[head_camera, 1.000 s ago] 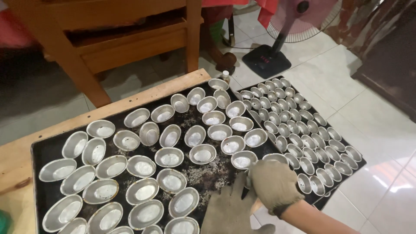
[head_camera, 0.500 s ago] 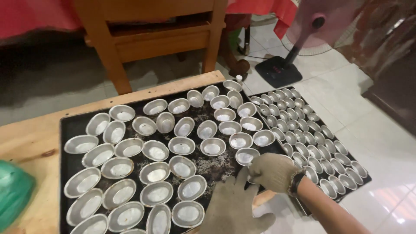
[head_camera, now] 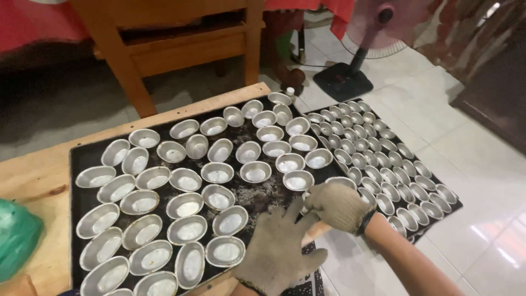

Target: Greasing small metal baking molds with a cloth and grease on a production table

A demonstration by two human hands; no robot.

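Both my hands wear worn beige work gloves and meet over the front right corner of a black baking tray [head_camera: 76, 159]. The tray lies on a wooden table [head_camera: 33, 175] and is filled with several oval metal moulds [head_camera: 255, 171], each holding a pale residue. My left hand [head_camera: 276, 246] is spread flat with its fingers apart, just right of the nearest mould [head_camera: 224, 251]. My right hand [head_camera: 337, 205] is curled, and its fingertips pinch the tip of a left glove finger.
A second dark tray [head_camera: 455, 205] of several smaller round moulds lies on the white tiled floor to the right. A green bag [head_camera: 16, 235] sits at the table's left edge. Behind stand a wooden chair [head_camera: 181, 44] and a standing fan's base [head_camera: 342, 82].
My hands have come together; the right hand now pinches the left glove's fingertip. The view has shifted, and the green bag has come into sight at the left.
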